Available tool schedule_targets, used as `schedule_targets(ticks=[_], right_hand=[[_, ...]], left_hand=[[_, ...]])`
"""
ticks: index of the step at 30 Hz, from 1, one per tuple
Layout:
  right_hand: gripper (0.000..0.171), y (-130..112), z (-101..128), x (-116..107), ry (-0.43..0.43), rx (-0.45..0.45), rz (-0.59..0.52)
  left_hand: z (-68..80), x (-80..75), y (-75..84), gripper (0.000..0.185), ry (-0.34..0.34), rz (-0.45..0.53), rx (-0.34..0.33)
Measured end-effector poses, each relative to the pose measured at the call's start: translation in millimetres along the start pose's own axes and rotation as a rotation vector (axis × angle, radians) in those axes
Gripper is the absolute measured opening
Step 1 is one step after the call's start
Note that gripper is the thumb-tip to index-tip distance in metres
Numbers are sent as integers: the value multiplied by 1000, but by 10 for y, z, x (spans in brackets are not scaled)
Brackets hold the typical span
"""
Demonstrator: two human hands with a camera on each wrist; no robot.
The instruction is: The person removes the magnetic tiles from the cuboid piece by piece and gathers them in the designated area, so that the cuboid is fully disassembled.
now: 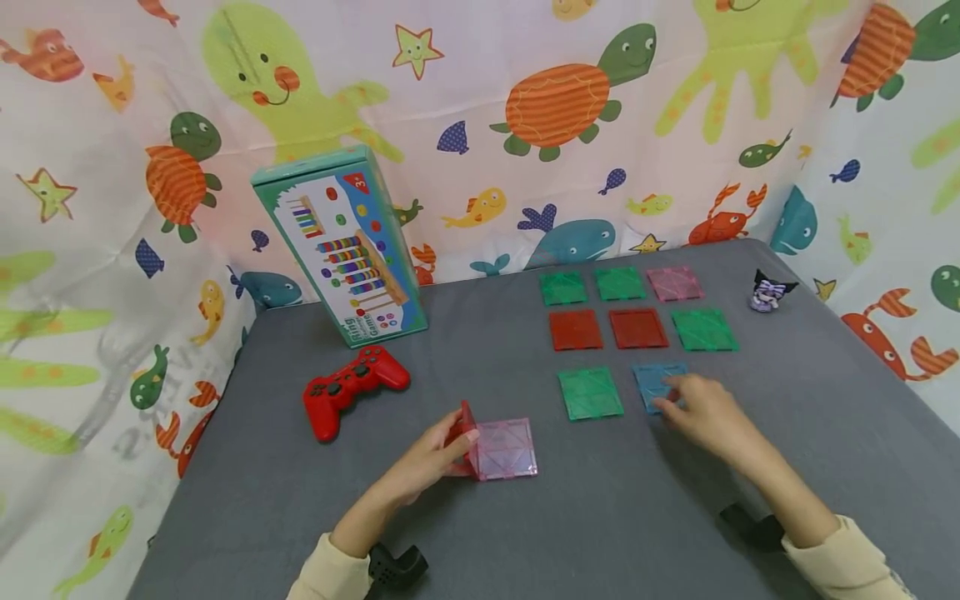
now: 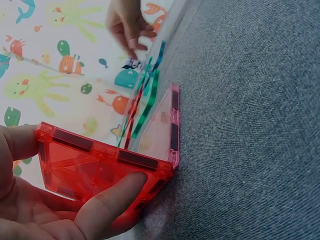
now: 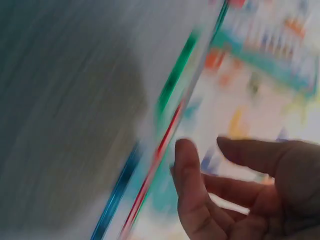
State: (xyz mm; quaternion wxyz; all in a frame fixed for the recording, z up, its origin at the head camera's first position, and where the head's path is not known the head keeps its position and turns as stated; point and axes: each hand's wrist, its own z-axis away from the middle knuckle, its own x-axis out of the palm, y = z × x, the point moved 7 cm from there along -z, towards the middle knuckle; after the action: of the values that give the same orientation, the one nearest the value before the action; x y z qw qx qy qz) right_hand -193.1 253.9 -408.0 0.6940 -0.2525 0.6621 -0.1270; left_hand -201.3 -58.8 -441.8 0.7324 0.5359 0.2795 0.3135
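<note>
My left hand (image 1: 423, 460) grips a red magnetic tile (image 2: 75, 170), which stands tilted up at the edge of a pale pink tile (image 1: 507, 450) lying flat on the table. The thumb presses its near face in the left wrist view. Over the right edge of a flat blue tile (image 1: 649, 387) hovers my right hand (image 1: 705, 412), with thumb and forefinger apart and nothing between them in the right wrist view. Left of the blue tile lies a green tile (image 1: 591, 393).
Behind are red tiles (image 1: 576, 330), more green tiles (image 1: 705, 330) and a pink one (image 1: 675, 283), in rows. A red game controller (image 1: 354, 388) and a standing toy box (image 1: 345, 250) are at the left. A small figurine (image 1: 769, 292) stands far right on the grey table (image 1: 585, 533).
</note>
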Motion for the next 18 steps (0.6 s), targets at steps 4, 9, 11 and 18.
schedule_targets(ticks=[4, 9, 11, 18], right_hand=[[33, -647, -48, 421, -144, -190, -56], [19, -1148, -84, 873, -314, -349, -48], [17, -1207, -112, 944, -313, -361, -56], [20, -1128, -197, 990, -314, -245, -282]], left_hand=[[43, -17, -2, 63, 39, -4, 19], [119, -91, -2, 53, 138, -33, 32], [145, -122, -18, 49, 160, -28, 35], [220, -234, -121, 42, 160, 85, 66]])
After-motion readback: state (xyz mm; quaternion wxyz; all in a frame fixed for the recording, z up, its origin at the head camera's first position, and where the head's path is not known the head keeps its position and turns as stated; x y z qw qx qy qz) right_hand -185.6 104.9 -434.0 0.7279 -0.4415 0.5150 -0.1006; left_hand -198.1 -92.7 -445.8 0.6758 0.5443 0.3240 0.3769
